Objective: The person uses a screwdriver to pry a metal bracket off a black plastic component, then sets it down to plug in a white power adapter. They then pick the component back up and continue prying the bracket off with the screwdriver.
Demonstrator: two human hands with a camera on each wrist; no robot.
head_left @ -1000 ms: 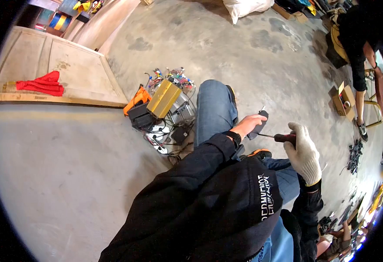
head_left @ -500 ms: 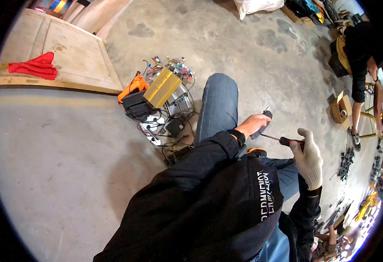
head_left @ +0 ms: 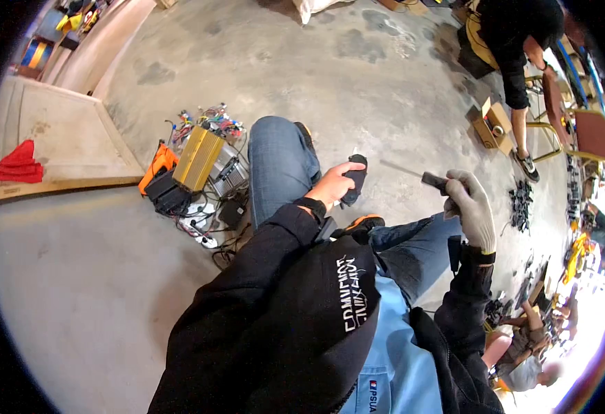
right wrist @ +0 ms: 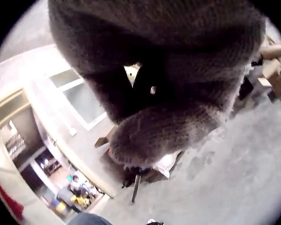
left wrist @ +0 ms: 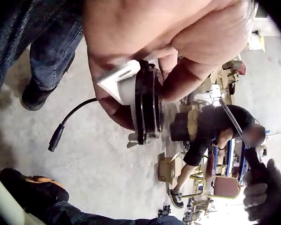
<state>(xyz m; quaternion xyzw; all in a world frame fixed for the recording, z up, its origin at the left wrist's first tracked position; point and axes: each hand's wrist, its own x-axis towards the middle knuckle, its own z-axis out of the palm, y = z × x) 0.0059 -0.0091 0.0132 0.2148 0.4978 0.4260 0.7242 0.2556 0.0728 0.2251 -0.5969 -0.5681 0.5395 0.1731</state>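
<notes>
Here, in the head view, the bare left hand (head_left: 330, 187) grips a black device (head_left: 358, 181), fingers curled round it, right of the bent knee (head_left: 275, 162). Farther right, the gloved right hand (head_left: 473, 214) holds a screwdriver (head_left: 435, 182) by its handle, fingers folded, the shaft apart from the device. In the left wrist view, thumb and fingers pinch the device; its plug-ended cable (left wrist: 56, 137) reaches left. In the right wrist view, gloved fingers curl, the shaft showing below

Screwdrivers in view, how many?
1: a dark-handled screwdriver with a metal shaft, held in the white-knit-gloved right hand. Others may be hidden in the floor pile around the gold rectangular metal box.
</notes>
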